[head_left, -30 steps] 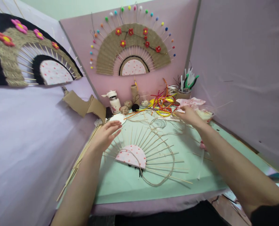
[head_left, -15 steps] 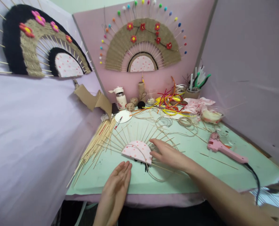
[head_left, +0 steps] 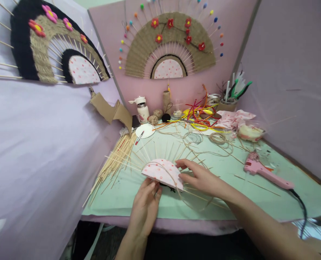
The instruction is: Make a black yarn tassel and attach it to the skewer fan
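A small unfinished fan [head_left: 163, 172] has a half-round base of white cloth with pink dots, and thin sticks fan out from it. My left hand [head_left: 147, 202] is closed on the base's lower left edge, fingers beneath it. At the right rim, my right hand [head_left: 197, 177] holds the base with curved fingertips, thumb and forefinger apart. A length of twine [head_left: 174, 177] runs across the base and loops below it on the right. Something black and stringy [head_left: 168, 187] shows under the lower edge. The undersides of the base and of my left fingers are hidden.
Loose sticks [head_left: 114, 162] lie in a heap on the left. A pink glue gun [head_left: 267, 174] with a black cord lies on the right. Behind are a white bottle [head_left: 142, 111], coiled twine [head_left: 220, 139] and coloured pipe cleaners [head_left: 201, 115]. Finished fans [head_left: 171, 47] hang on the walls.
My left hand has moved up from the table to the base's lower edge and closed there. The base is now tilted, its left side raised. My right hand stays at the right rim.
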A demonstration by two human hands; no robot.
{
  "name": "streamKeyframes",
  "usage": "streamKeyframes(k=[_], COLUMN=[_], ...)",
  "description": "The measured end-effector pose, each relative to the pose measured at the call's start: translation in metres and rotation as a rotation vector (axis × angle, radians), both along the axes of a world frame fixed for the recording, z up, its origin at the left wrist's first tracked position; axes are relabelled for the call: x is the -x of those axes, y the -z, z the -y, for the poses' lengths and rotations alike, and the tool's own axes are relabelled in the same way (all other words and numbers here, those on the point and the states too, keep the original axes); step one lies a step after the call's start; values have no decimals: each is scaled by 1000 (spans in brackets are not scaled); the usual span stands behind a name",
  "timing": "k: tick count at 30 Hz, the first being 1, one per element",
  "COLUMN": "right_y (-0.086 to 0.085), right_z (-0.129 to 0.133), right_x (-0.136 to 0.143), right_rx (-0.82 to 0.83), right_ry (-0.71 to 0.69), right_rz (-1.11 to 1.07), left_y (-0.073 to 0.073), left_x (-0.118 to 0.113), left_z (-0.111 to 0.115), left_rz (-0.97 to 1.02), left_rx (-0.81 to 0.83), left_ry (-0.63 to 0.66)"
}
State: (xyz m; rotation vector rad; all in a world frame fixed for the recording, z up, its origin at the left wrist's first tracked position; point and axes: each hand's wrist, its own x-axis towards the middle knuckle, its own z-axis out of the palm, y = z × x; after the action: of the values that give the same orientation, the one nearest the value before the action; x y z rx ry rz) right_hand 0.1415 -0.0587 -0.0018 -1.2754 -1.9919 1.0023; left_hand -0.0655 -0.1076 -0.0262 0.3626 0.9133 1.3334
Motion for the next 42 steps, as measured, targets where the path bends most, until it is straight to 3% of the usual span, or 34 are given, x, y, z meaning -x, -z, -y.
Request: streamKeyframes(k=[4,11,14,18,22,25,29,33,38,40,42], right_y=[-8,-23,-31,-36,-33,-31,-35,-33,-20,-19,-22], right_z=[14,25,29,34,28,16,0,-8,-16,-19,-20], right_x=[-6,-13,-14,-17,-19,-20,-15,-4,1,-5,-16], right_rx=[24,-66,-265,-540,-662,-745,-836,-735,-291,-191,-185], right_ry=[-5,-14,77,236,306,347,393,324,180,205,315], right_rz=[-37,-86,-133,-197,-234,-181,-131,-175,-298,-274,-258], left_y=[-3,-19,-43,-95,-142,-160,-167,-170,-169,-167,-164], left_x=[-13,-9,4,16,17,18,24,34,53,60,64], left_z=[-10,-31,-41,-54,-63,-68,-71,-70,-73,-76,-78], left_rz=[-59,-364,-511,-661,-689,-699,-675,-695,-731,-726,-710], left_rx=[-91,-182,-380,-645,-889,-990,-906,-767,-790,-801,-799], left_ry=[91,-54,-138,-307,-547,-621,-683,-693,-692,-700,-712])
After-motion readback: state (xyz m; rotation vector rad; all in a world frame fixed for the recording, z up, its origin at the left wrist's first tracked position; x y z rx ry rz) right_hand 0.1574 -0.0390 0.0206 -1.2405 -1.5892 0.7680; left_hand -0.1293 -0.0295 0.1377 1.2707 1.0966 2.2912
